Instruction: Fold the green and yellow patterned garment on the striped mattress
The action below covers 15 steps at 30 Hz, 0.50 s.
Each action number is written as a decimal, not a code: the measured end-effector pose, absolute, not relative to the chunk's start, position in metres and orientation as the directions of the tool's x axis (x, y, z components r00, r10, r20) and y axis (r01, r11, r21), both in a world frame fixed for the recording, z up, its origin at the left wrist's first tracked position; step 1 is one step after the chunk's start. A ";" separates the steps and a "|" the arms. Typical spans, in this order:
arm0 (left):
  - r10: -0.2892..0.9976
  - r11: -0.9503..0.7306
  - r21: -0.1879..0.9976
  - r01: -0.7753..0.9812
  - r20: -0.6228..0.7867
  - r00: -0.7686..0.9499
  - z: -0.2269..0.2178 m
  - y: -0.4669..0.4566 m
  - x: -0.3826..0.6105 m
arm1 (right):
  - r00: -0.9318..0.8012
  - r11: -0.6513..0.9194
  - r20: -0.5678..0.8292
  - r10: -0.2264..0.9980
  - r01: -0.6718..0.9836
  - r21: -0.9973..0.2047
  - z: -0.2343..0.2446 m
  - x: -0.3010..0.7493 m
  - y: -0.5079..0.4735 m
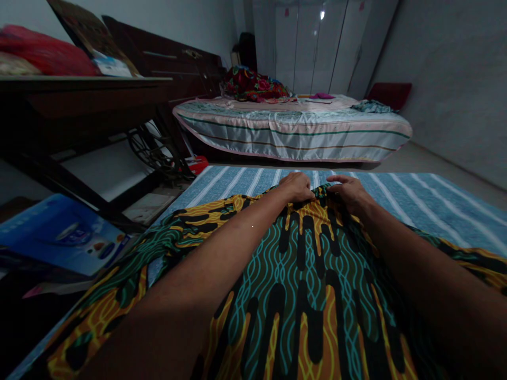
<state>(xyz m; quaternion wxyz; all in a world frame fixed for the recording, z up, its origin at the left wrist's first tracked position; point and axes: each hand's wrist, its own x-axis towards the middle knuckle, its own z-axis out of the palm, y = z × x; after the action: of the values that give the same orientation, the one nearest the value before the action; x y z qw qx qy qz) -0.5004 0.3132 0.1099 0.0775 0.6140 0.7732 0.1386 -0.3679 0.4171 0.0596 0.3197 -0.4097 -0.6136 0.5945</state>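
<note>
A shirt (293,264) patterned in green, orange and black lies spread out, its sleeves reaching to either side. At its far end, by the neckline, my left hand (296,187) is closed with the cloth gripped in its fingers. Just to the right, my right hand (350,192) pinches the same edge, its index finger stretched toward the left hand. A short bunched strip of neckline shows between the two hands. Under the shirt is a blue sheet with white stripes (400,192). My forearms cover parts of the shirt.
Beyond stands a bed (293,137) with a pale satin cover and a red floral blanket (257,84). On the left are a sewing machine table (79,95) with an iron wheel (152,148) and a blue box (63,232). White wardrobes (312,47) line the back.
</note>
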 end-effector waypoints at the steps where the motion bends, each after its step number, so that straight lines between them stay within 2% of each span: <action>1: 0.972 0.192 0.336 0.922 0.062 -0.225 0.109 0.315 -0.499 | -0.463 -0.039 -0.088 0.882 0.113 -0.993 0.060 -0.367 0.416; 15: 0.931 0.138 0.614 0.777 0.188 -0.313 0.099 0.329 -0.497 | -0.576 0.055 0.017 0.818 0.049 -0.997 0.067 -0.362 0.406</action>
<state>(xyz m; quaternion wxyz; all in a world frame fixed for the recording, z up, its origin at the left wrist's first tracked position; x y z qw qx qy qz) -0.4966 0.3290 0.0990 0.1202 0.5736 0.7445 0.3197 -0.3619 0.4063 0.0669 0.3192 -0.3321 -0.6523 0.6020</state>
